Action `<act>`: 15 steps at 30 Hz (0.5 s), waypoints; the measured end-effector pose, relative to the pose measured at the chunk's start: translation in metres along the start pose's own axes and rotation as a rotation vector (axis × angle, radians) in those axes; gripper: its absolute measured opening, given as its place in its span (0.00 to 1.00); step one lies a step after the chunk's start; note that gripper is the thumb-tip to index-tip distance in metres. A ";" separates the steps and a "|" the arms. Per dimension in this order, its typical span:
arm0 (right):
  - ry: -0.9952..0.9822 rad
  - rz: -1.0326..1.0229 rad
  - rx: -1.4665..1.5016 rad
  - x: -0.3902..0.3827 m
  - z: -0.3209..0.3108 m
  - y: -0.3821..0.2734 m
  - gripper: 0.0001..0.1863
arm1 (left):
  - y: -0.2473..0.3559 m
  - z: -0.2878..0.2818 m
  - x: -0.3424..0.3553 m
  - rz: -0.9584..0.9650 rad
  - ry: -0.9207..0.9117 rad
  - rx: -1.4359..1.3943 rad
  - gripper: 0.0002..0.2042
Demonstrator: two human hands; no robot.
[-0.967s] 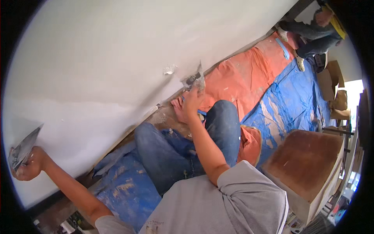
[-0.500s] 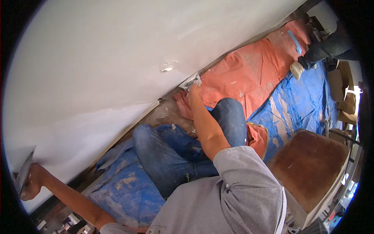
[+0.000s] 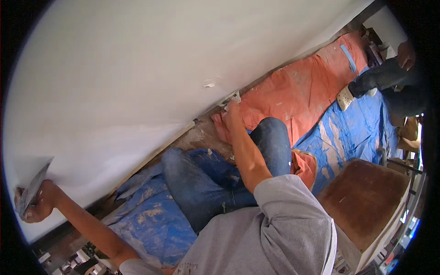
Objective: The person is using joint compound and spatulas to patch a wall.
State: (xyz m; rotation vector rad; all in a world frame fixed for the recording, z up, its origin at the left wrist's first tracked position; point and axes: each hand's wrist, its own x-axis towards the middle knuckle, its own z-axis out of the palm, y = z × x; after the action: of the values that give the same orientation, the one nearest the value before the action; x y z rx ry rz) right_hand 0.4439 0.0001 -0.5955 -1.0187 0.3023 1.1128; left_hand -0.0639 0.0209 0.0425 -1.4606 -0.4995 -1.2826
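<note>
**A:** ok what are the hands up to? I can't see your feed lol

**B:** I'm on the rig remotely, so I only get the head cam. The left hand [image 3: 43, 201], lower left of the frame, is wrapped around a wide metal blade [image 3: 35, 187], near the pale wall [image 3: 128, 68]. Can't tell if they touch.

**A:** and the other one?

**B:** The right hand [image 3: 233, 111] is just above centre, down at the foot of the wall. Looks closed on a small pale tool [image 3: 236, 97], but the fingers are mostly hidden from me.

**A:** how far along does it look?

**B:** Pretty far, I'd guess. Most of the wall across the upper left reads smooth. One rough white spot [image 3: 209, 85] sticks out at upper centre, so I'd call that bit unfinished. The edge by the right hand is too small to judge.

**A:** floor covered?

**B:** Orange sheet [image 3: 288, 91] at upper right, blue sheet [image 3: 156, 231] at the bottom, plus a brown-topped box [image 3: 366, 199] lower right.
</note>
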 end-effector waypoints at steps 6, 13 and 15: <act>0.061 -0.310 0.053 -0.103 0.085 -0.016 0.20 | 0.043 0.016 0.001 -0.086 -0.070 0.017 0.23; -0.053 -0.787 -0.316 -0.304 0.207 -0.052 0.19 | 0.026 0.001 -0.002 -0.459 0.099 -0.512 0.23; -0.077 -0.892 -0.360 -0.345 0.225 -0.058 0.19 | 0.025 0.001 0.005 -0.296 0.084 -0.310 0.22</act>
State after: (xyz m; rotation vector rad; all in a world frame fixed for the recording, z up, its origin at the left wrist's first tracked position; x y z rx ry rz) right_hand 0.2758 -0.0302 -0.2159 -1.2381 -0.4107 0.3858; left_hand -0.0407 0.0113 0.0362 -1.6207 -0.4892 -1.7091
